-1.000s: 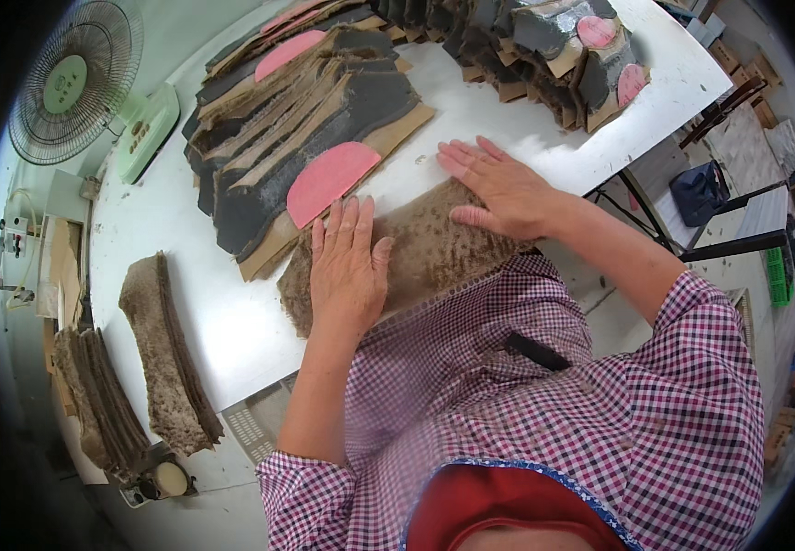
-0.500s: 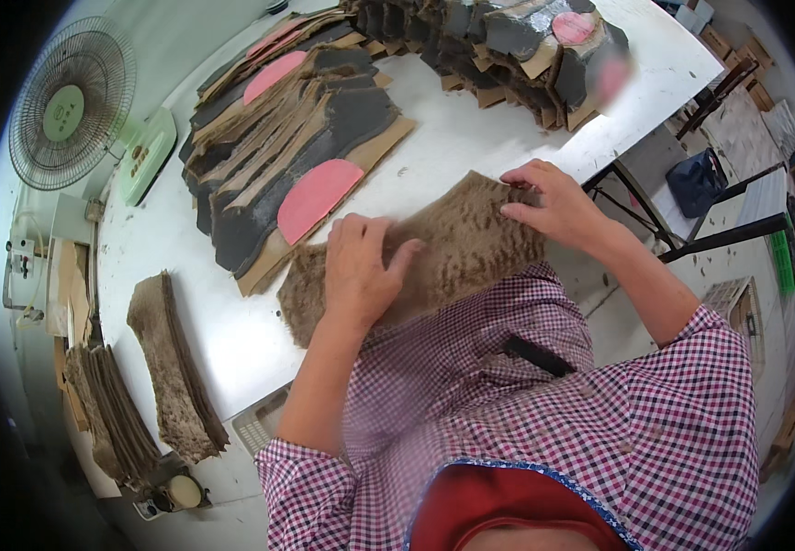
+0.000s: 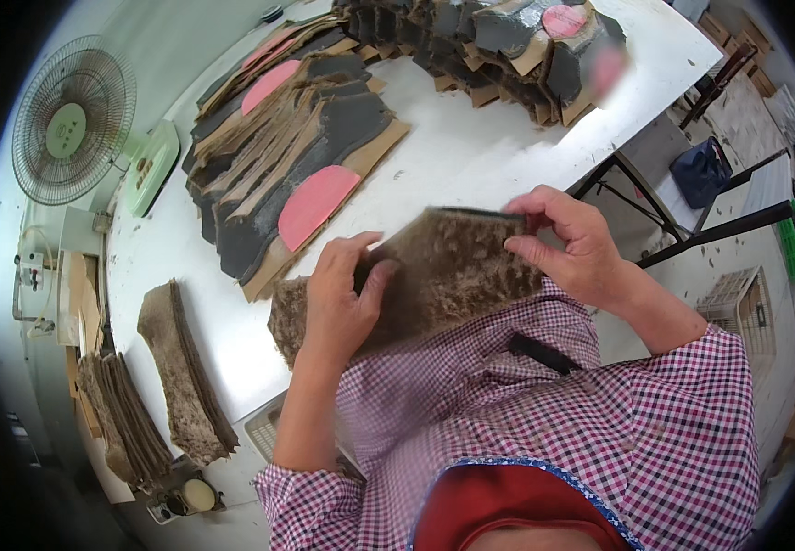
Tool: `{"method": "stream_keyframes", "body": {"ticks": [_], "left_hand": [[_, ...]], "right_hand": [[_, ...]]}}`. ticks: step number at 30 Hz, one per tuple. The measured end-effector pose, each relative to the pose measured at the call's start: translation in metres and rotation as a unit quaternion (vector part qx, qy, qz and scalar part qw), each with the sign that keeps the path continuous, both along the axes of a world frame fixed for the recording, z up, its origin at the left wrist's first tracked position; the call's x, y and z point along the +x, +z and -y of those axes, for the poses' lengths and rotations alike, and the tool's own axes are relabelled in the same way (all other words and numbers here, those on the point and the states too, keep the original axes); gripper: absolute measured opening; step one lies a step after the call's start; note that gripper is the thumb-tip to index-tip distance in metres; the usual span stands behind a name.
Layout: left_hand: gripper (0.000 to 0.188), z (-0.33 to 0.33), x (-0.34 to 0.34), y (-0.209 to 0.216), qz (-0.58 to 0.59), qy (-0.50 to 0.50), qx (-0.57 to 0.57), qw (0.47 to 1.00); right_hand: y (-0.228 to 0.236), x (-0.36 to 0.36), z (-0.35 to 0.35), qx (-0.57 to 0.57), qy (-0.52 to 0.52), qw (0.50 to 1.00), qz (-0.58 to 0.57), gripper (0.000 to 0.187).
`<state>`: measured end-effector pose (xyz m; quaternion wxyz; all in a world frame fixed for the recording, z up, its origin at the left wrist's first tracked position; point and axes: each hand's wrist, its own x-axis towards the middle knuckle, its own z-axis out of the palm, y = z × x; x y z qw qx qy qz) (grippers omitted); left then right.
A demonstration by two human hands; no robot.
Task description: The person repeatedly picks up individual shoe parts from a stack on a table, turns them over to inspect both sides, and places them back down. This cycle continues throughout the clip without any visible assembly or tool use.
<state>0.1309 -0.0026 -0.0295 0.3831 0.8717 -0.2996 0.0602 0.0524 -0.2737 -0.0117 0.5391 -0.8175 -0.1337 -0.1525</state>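
A brown fur piece (image 3: 453,266) stretches between my hands, over my lap and the near table edge. My left hand (image 3: 341,289) grips its upper edge toward the left end, thumb and fingers curled around the fur. At the upper right corner, my right hand (image 3: 570,241) pinches it between thumb and fingers. The fur side faces me, and a thin dark strip of backing shows along the top edge. Just beyond lies a fanned stack of dark-backed fur pieces (image 3: 356,119) with a pink half-round patch (image 3: 318,204) on it.
More dark-backed pieces (image 3: 498,78) are heaped at the far side of the white table (image 3: 425,170). Two fur stacks (image 3: 186,367) (image 3: 122,413) lie at the left edge. A fan (image 3: 72,119) stands far left; a dark bag (image 3: 700,174) and plastic crate (image 3: 742,303) are right.
The fur piece's upper edge has tilted up, exposing a dark strip of backing near my right hand. My left hand has shifted slightly left, my right hand slightly lower and right.
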Motion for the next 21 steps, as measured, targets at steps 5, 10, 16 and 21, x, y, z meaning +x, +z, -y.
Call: {"method": "stream_keyframes", "body": {"ticks": [5,10,16,21], "left_hand": [[0.016,0.0,0.012,-0.013,0.011,-0.013,-0.048,0.999],[0.01,0.005,0.022,-0.032,0.025,0.014,-0.061,0.998],[0.031,-0.01,0.02,-0.049,0.066,0.041,0.03,0.996],[0.053,-0.018,-0.009,-0.048,0.079,0.088,0.316,0.942]], "right_hand": [[0.005,0.009,-0.006,-0.1,-0.045,0.99,0.09,0.029],[-0.001,0.039,-0.008,-0.101,-0.065,0.985,-0.127,0.022],[-0.04,0.069,-0.004,-0.274,-0.086,0.958,0.01,0.021],[-0.033,0.073,-0.036,-0.372,-0.107,0.922,0.015,0.018]]}}
